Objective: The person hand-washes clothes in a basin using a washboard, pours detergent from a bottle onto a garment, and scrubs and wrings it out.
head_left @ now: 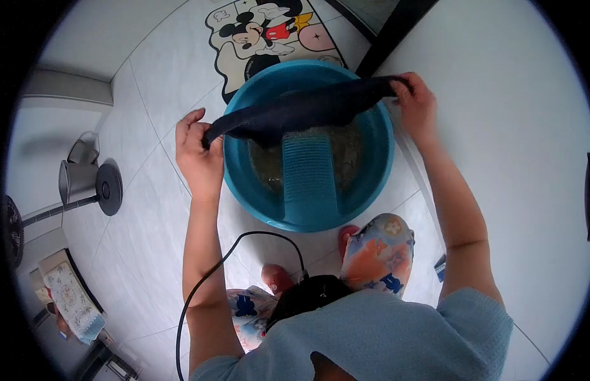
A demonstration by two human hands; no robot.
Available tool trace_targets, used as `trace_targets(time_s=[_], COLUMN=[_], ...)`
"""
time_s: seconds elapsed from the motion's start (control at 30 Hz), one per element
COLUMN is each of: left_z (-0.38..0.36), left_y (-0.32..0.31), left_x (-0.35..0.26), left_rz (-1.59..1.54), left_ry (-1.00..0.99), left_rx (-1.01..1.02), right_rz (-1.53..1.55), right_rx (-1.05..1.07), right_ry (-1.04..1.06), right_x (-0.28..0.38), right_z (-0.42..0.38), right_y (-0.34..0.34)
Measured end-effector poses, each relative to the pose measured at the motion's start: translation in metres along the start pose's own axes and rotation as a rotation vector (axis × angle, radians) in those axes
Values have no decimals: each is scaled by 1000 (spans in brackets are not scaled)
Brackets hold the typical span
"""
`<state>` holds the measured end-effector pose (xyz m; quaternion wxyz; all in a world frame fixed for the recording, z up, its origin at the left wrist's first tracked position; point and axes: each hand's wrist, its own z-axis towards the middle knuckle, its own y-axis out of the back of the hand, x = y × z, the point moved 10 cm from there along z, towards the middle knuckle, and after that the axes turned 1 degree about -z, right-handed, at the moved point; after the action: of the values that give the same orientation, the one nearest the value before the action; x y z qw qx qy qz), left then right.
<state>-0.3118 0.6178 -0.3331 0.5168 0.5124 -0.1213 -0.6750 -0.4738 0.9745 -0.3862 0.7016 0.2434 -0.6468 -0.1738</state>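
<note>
A dark navy cloth [301, 109] stretches across the far half of a round blue basin [237, 190], sagging a little in its middle. One end is pinched in my left hand [201, 149], just outside the basin's left rim. My right hand [417, 109] grips the opposite end, past the right rim and slightly higher. Below the cloth, a ribbed blue washboard [309, 174] slopes down the near side of the basin. Murky water [349, 152] shows on either side of it. Whether the cloth touches the washboard's top is hidden.
A cartoon mat [269, 35] lies beyond the basin on the tiled floor [149, 216]. To the left are a grey bin [77, 181] and a stand fan [109, 189]. A white panel [517, 159] borders the right. A black cable [192, 298] loops near my left arm.
</note>
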Motion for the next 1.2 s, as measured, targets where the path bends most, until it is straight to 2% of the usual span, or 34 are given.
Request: trace_targets(time_s=[0.03, 0.07, 0.1, 0.17, 0.2, 0.27, 0.3, 0.37, 0.4, 0.47, 0.5, 0.6, 0.63, 0.7, 0.73, 0.77, 0.83, 0.87, 0.93, 1.07, 1.13, 1.17, 1.2], left_z=[1, 2, -4, -33, -46, -80, -96, -124, -135, -168, -174, -198, -207, -227, -232, -238, -233, -232, -209, -235, -245, -252, -275], left_y=[2, 3, 5, -14, -22, -46, -58, -90, -97, -129, -133, -151, -162, -167, -168, -173, -168, -165, -167, -192, -208, -215, -235], left_x=[1, 3, 0, 14, 11, 11, 9, 9, 8, 17, 14, 29, 41, 88, 95, 103, 111, 108, 49, 40, 58, 61, 57], left_rz=[-158, -317, -316, -359, -399, -442, -445, -458, -457, -464, -463, -469, -467, -409, -360, -358, -172, -171, 99, 77, 143, 148, 119], left_ry=[28, 56, 55, 350, 313, 252, 230, 272, 274, 502, 506, 689, 690, 866, 949, 951, 686, 694, 202, 94, 138, 146, 84], left_rx=[-2, -5, -5, 222, 253, 285, 289, 373, 374, 578, 579, 650, 649, 408, 466, 466, 339, 339, 507, 661, 715, 714, 871], right_rz=[139, 92, 93, 252, 252, 336, 335, 283, 127, 53, -21, -174, -223, -359, -447, -446, -422, -424, -659, -519, -683, -683, -694], right_rx=[-41, -86, -86, -30, -31, 55, 56, 77, 74, 52, 28, 44, 79, 168, 223, 225, 468, 476, 583, 592, 748, 756, 710], right_ry=[100, 99, 100, 62, 62, -165, -166, -201, -209, -227, -245, -243, -229, -177, -136, -136, -102, -103, -256, -397, -442, -438, -361], right_x=[11, 12, 10, -6, -15, -63, -79, -109, -117, -129, -134, -107, -101, -89, -90, -101, -132, -143, -183, -212, -200, -195, -188], right_z=[2, 1, -1, -4, -7, -13, -16, -21, -22, -19, -16, 3, 12, 30, 38, 46, 46, 44, 34, 23, 4, 0, 3], right_y=[9, 17, 19, 18, 18, 1, -3, -16, -18, -28, -32, -63, -83, -129, -151, -167, -224, -236, -256, -293, -310, -313, -318])
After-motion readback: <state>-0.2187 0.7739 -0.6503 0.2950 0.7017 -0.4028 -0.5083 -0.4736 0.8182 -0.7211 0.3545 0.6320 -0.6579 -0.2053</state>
